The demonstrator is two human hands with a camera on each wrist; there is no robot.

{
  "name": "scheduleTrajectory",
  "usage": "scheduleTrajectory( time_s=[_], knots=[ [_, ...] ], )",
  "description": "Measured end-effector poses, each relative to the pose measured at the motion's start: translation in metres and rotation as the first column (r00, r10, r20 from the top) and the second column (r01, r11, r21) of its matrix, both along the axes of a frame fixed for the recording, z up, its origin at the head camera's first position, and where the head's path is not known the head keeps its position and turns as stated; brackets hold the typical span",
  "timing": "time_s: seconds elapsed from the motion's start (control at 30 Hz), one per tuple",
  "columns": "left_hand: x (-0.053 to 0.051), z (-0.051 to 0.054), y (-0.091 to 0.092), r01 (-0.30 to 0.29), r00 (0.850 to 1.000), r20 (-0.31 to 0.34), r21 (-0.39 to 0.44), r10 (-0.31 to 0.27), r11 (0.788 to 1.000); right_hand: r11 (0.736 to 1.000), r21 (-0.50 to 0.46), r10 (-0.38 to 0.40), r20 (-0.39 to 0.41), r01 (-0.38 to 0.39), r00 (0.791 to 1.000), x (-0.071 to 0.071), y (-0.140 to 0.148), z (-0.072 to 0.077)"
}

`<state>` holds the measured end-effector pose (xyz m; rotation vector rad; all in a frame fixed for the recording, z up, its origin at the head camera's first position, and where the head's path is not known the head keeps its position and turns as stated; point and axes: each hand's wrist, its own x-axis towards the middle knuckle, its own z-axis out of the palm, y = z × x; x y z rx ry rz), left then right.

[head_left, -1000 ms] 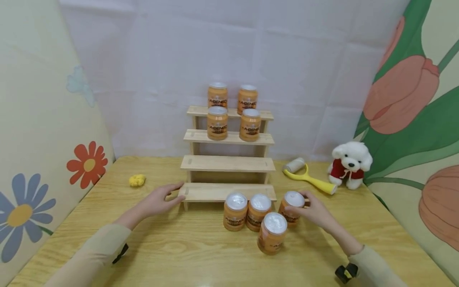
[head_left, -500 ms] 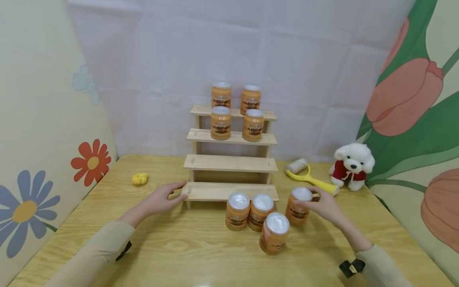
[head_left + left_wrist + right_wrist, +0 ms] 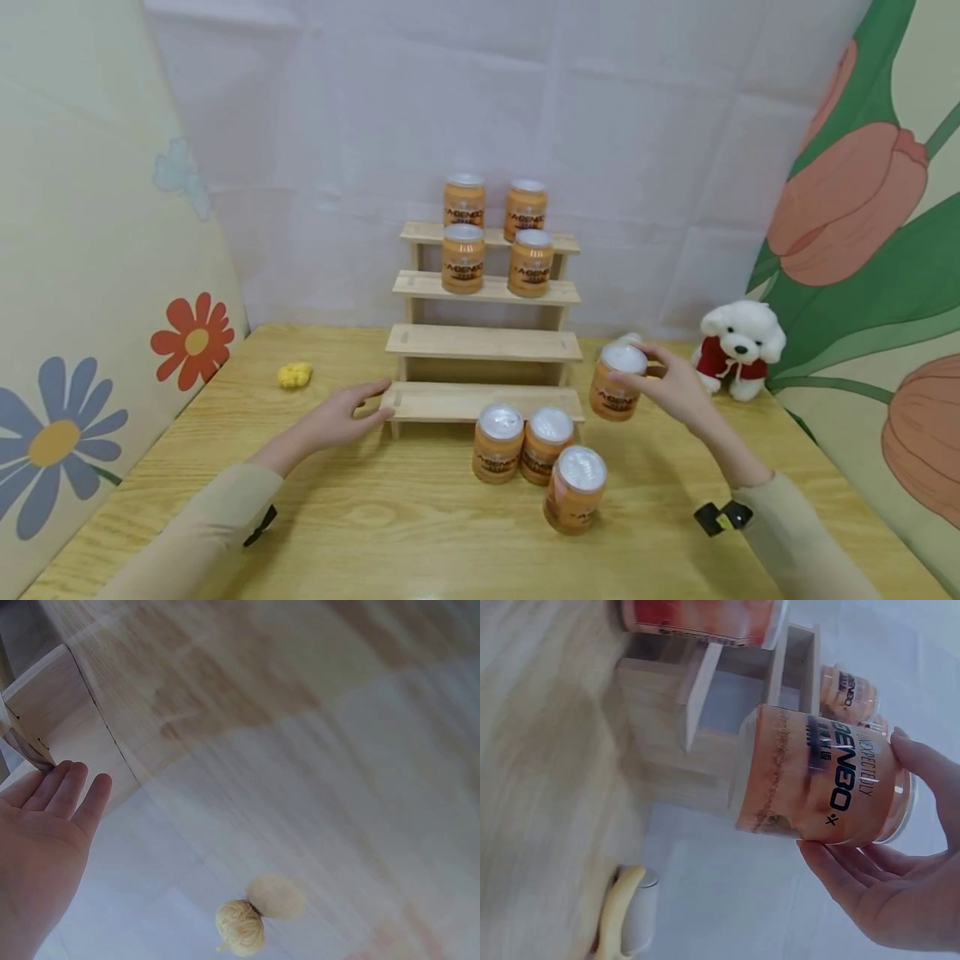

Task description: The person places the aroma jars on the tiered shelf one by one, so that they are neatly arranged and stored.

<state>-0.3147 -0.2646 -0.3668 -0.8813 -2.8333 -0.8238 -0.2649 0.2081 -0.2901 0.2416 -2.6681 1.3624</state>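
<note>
My right hand (image 3: 678, 390) grips an orange can (image 3: 617, 385) with a silver lid, thumb on one side and fingers on the other. The can hangs above the table, just right of the wooden tiered shelf (image 3: 483, 343). Fingertips of my left hand (image 3: 337, 417) touch the left end of the lowest step; in the left wrist view the fingers (image 3: 67, 791) lie nearly straight. Two cans (image 3: 463, 200) stand on the top step and two more (image 3: 531, 265) on the step below. In front of the shelf, three cans (image 3: 573, 492) stand on the table.
A yellow-handled lint roller (image 3: 634, 911) lies behind the held can, partly hidden in the head view. To its right sits a white toy dog (image 3: 738, 346) in a red top. A small yellow yarn ball (image 3: 295, 375) lies left of the shelf.
My right hand has lifted the can off the table, first slightly right, then up beside the shelf. The left hand stays at the shelf's lowest step. The head view has shifted a little.
</note>
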Motion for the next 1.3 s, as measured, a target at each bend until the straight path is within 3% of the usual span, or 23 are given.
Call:
scheduleTrajectory(
  time_s=[0.3,0.77,1.0,1.2,1.3],
  knots=[
    [-0.001,-0.001,0.0,-0.007,1.0,0.005,0.0,0.007,1.0,0.998,-0.052,0.027,-0.05,-0.029,0.998,-0.019,-0.032,0.024],
    [0.0,0.0,-0.001,-0.004,1.0,0.009,-0.01,0.004,1.0,0.978,-0.173,0.103,-0.067,-0.113,0.992,-0.05,-0.094,0.046],
    [0.0,0.002,0.001,-0.009,1.0,0.007,-0.005,0.009,1.0,0.963,-0.208,0.162,-0.072,-0.174,0.984,-0.068,-0.124,0.052],
    [0.0,0.002,0.001,0.005,1.0,-0.01,0.003,-0.005,1.0,0.945,-0.248,0.214,-0.017,-0.211,0.977,-0.077,-0.151,0.054],
    [0.0,0.001,0.001,0.015,1.0,-0.015,0.007,-0.015,1.0,0.957,-0.194,0.219,-0.003,-0.215,0.976,-0.084,-0.16,0.05]
  ],
)
